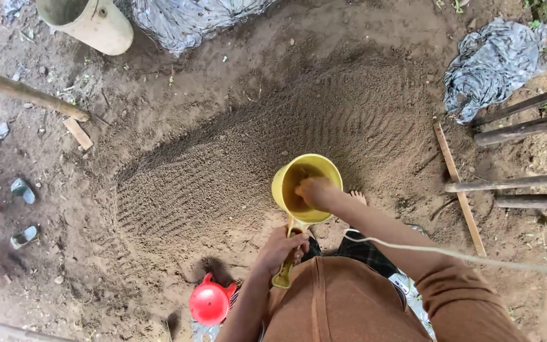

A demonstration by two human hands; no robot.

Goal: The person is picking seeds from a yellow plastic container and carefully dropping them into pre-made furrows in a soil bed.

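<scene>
In the head view, the left hand (280, 248) is closed around the handle of a yellow scoop (305, 187), held just below the middle of the picture. The right hand (314, 192) reaches inside the scoop, its fingers partly hidden, so I cannot tell its grip. A wide patch of spread grain (273, 145) already covers the ground from 9 to 1 o'clock; the scoop seems to hold some more. A red jug (210, 303) lies at 7 o'clock.

Open sand (235, 164) ahead; poles (520, 190) rightward
</scene>
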